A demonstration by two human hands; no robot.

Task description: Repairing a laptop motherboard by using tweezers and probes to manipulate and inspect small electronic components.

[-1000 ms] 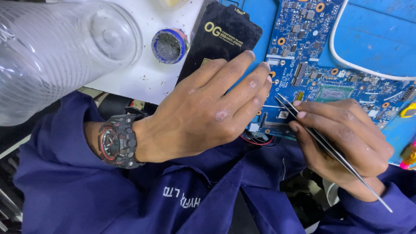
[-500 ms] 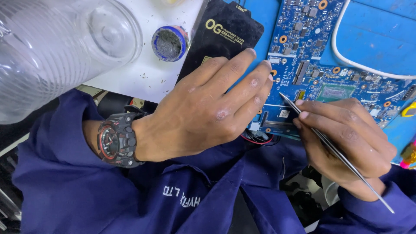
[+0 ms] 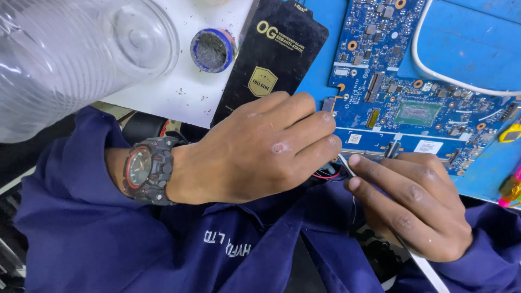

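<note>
1. A blue work mat [image 3: 467,59] covers the right part of the desk, and a white desk [image 3: 179,81] surface shows to its left.
2. A big clear ribbed plastic dome [image 3: 70,54] fills the upper left corner, lying over the white surface.
3. A blue rectangular circuit board [image 3: 412,92] studded with chips lies flat on the mat, its near edge right by both hands.
4. A flat black packet with gold lettering [image 3: 277,59] rests between the white surface and the board, partly under the left hand.
5. The left hand [image 3: 255,152], wearing a black and red wristwatch [image 3: 146,168], lies palm down with fingers stretched toward the board's lower left corner; whether it pinches anything beneath is hard to tell from here.
6. The right hand [image 3: 412,206] is closed around slim metal tweezers [image 3: 347,165], their tip at the board's near edge just beside the left fingertips.
7. A white cable [image 3: 429,65] curves across the mat above the board.
8. A small round blue-rimmed tin of grey paste [image 3: 213,50] sits on the white surface beside the black packet.
9. Thin red and black wires [image 3: 328,174] peek out beneath the left fingers.
</note>
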